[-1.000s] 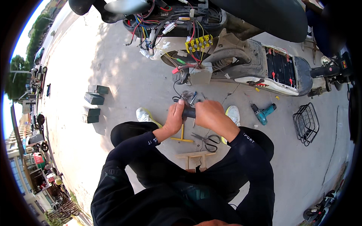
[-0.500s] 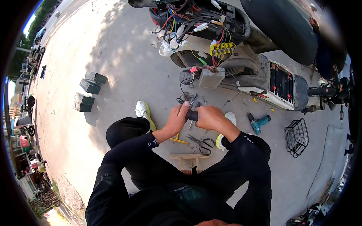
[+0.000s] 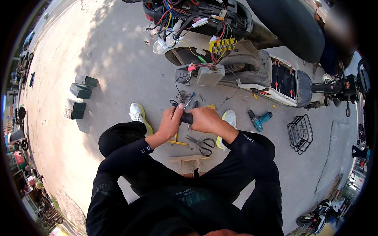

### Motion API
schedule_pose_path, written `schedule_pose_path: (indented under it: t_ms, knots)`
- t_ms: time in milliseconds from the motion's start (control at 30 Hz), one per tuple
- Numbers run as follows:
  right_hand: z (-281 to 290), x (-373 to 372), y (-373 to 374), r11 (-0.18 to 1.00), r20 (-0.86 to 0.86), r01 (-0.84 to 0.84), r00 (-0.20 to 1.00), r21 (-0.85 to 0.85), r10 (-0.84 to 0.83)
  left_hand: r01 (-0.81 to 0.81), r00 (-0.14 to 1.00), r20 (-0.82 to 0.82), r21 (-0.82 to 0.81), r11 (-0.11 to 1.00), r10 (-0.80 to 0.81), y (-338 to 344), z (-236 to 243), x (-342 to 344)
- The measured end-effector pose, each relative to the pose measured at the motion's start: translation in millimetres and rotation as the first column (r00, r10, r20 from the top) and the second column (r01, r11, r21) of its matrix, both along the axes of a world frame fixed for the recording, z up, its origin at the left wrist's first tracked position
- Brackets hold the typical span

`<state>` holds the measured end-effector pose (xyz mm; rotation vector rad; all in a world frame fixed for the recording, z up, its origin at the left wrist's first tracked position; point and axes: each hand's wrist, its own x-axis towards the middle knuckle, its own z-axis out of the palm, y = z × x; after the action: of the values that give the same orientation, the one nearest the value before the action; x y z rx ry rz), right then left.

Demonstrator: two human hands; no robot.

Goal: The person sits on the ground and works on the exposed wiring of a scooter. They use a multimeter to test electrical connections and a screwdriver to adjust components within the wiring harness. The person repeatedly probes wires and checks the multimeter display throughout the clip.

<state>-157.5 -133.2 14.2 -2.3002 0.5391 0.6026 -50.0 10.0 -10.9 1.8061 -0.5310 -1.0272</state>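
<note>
Both my hands are closed round a short black cylindrical piece (image 3: 186, 118), whose exact kind I cannot make out. My left hand (image 3: 169, 122) grips its left end with the thumb on top. My right hand (image 3: 205, 119) wraps the other end. A thin black cable (image 3: 176, 83) runs from near a grey metal box (image 3: 211, 76) down toward my left hand. Just beyond my fingers lie small hand tools (image 3: 190, 98), partly hidden. Black-handled scissors (image 3: 202, 145) and a yellow T-shaped tool (image 3: 177, 142) rest on the ground between my feet.
An electric scooter (image 3: 252, 74) lies ahead with bundled wires (image 3: 179, 23) and a yellow terminal block (image 3: 223, 46) exposed. To the right are a teal cordless drill (image 3: 260, 120) and a black wire basket (image 3: 300, 134). Several battery blocks (image 3: 81, 91) stand left. A low wooden frame (image 3: 189, 158) is near me.
The view has shifted slightly, so the scene sits further left and higher. Both hands still hold the black piece, which appears tilted a little differently.
</note>
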Motion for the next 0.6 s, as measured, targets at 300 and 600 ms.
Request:
schedule_pose_path:
  t_ms: [300,600]
  knots:
    - [0,-5,8,0.999,0.035,0.024,0.999,0.041,-0.025,0.037,0.982,0.183,0.034,0.999,-0.043,12,-20,4]
    - [-12,-11,5,0.999,0.076,0.033,0.997,0.009,-0.034,0.039,0.986,0.163,-0.032,0.999,-0.033,3,-19,1]
